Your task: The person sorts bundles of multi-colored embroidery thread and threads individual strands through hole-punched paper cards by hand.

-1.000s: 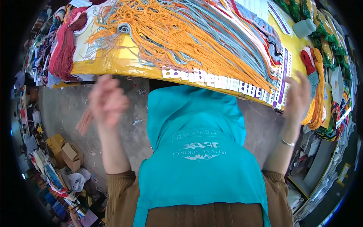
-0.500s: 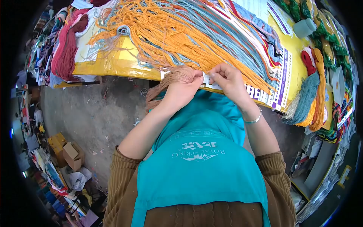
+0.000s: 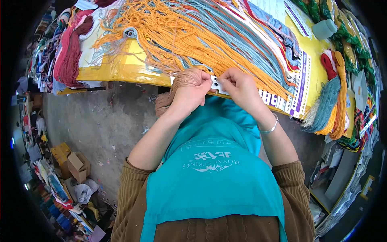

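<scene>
My left hand (image 3: 190, 93), at the table's near edge, is closed around a bundle of beige-pink thread (image 3: 164, 103) that bulges above the fist and hangs below the edge. Its thumb and forefinger also meet the left end of a small white punched card (image 3: 215, 83) with dark holes. On the card's other side, my right hand (image 3: 242, 88) pinches the right end, its fingers curled. Just beyond both hands lie long orange threads (image 3: 189, 38) mixed with blue and rust strands. Whether a strand passes through a hole is too small to see.
More white punched cards (image 3: 275, 100) line the table edge to the right. A long purple-and-white punched strip (image 3: 301, 86) lies beside them. Skeins in teal (image 3: 323, 103) and pink-red (image 3: 69, 56) hang over the table's sides. A pale green cup-like object (image 3: 325, 29) is at back right.
The white card shows more of its holes between my hands. My right hand has turned slightly, with its fingers more curled. The beige-pink thread has shifted and its hanging part looks more bunched.
</scene>
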Demonstrator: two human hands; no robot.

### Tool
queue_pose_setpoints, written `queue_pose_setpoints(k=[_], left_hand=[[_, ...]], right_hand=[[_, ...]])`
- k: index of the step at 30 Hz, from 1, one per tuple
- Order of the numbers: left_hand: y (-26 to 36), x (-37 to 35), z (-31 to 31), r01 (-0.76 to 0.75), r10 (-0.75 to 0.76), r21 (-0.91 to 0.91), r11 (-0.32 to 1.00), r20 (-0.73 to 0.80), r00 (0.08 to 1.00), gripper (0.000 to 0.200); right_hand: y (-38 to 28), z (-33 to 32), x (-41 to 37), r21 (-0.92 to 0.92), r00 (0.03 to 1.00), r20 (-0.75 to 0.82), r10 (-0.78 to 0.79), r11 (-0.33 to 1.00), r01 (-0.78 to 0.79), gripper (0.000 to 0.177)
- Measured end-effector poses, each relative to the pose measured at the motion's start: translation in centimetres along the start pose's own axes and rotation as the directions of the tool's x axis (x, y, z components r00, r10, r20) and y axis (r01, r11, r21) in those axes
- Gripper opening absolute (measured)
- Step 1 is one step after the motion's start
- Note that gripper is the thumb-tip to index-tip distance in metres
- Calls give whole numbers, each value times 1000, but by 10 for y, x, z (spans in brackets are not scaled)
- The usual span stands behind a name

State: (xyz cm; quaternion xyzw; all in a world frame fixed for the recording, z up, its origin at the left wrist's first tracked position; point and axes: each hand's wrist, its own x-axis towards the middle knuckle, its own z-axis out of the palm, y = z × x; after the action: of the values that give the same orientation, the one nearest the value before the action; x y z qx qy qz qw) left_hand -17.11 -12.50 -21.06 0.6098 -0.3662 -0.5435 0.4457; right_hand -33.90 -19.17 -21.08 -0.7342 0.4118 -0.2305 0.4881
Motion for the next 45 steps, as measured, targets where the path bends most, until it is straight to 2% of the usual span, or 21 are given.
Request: queue_pose_setpoints(k=[2,5,9,11,15,26,29,33,36,39,40,42,43,45], left_hand=[[8,-1,-1,49,-49,-46,998,17,999,15],[18,-2,-4,101,-95,-39,994,134,986,19],[17,4,-4,114,-108,-23,993,193,975,20],[13,8,-3,107,-106,9,994,208,972,19],[8,10,0,57,-66,63,996,148,987,18],[12,12,-1,48,-74,210,976,117,990,17],[13,8,-9,-36,27,262,964,35,999,15],[19,1,-21,72,-67,-70,995,61,996,11],[28,-5,-16,148,-116,-120,982,241,964,10],[25,-4,-17,195,-122,-209,958,319,940,21],[25,-3,-18,224,-136,-236,946,340,930,24],[30,1,-14,179,-147,-119,977,237,960,24],[32,4,-13,158,-146,-58,986,181,973,25],[28,10,-10,-87,39,196,977,238,971,23]], right_hand=[[-3,-1,1,-45,1000,8,18,999,-17,9],[-1,-1,5,-78,1000,26,13,997,-11,9],[-4,-1,6,-161,999,35,-26,986,31,9],[-4,0,6,-142,999,21,-26,990,28,11],[0,3,6,-7,1000,3,16,1000,-16,11],[-1,4,6,-54,1000,-16,6,999,-7,12],[-4,3,6,-89,1000,-3,27,996,-27,15],[-17,1,8,-201,995,27,93,976,-86,23],[-16,4,10,-235,994,0,108,966,-106,27],[-19,4,9,-208,988,-38,151,966,-156,30],[-14,5,9,-148,988,-53,146,977,-152,32],[0,7,14,-25,988,-76,133,991,-135,35],[3,4,15,32,990,-31,141,990,-140,36],[6,-1,16,146,987,58,147,977,-154,39]])
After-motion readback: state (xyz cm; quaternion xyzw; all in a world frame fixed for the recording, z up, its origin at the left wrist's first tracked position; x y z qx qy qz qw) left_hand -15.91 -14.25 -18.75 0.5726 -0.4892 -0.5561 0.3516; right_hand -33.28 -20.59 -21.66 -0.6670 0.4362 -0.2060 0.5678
